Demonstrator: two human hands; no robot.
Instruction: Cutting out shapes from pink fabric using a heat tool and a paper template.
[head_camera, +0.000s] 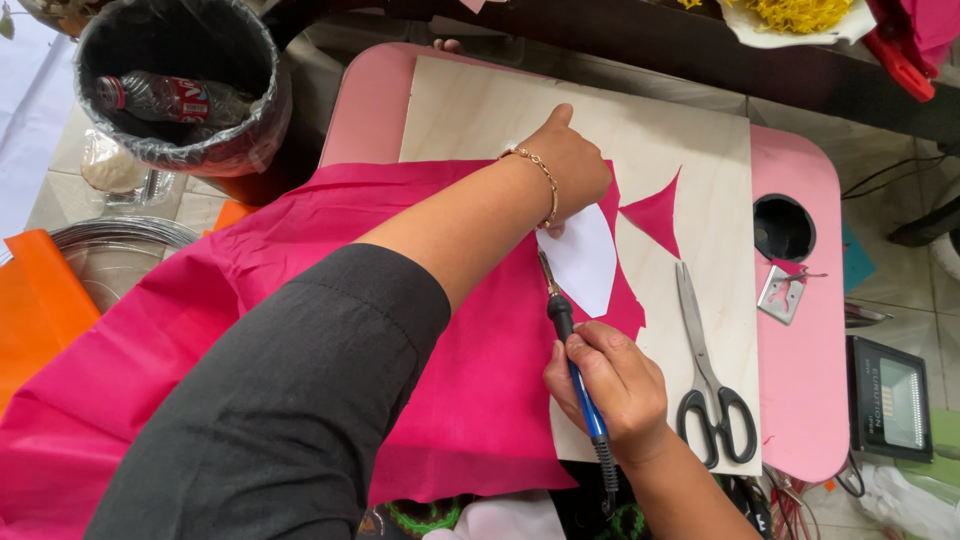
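Plywood board (600, 130) on a pink table; pink fabric (300, 330) covers centre-left. Right hand (607, 385) fist-closed around a blue-handled hot tool (572, 355), tip beside a white template (582, 262). Left hand (570, 165) presses flat, fingers extended, on template and fabric.

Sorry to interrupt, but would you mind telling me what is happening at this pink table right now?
A person is working on magenta fabric spread over a wooden board on the pink table. The left hand presses a white petal-shaped template onto the fabric. The right hand grips a blue-and-black pen-like tool, its tip at the template's edge. A cut triangular scrap and black-handled scissors lie on the board to the right.
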